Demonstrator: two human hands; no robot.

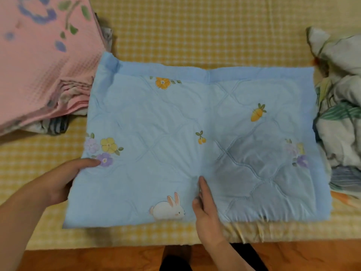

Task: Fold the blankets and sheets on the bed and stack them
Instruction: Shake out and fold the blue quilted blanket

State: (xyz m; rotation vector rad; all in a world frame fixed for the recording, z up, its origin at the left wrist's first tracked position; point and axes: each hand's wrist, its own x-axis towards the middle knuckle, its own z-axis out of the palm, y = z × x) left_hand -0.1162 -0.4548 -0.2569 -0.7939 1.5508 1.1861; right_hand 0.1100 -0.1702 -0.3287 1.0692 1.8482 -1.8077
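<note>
Folded blue quilted blanket (187,145) lies flat at frame centre on the yellow checked bed (195,32), its near edge along the bed's front edge. Left hand (64,180) pinches the blanket's left edge, grip clamped. Right hand (205,208) presses flat, fingers straight. Pink folded stack (43,71) upper left; crumpled floral sheet (340,114) right; bare bed beyond.

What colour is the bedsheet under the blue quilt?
The bedsheet is yellow-and-white check, seen in the head view.
</note>
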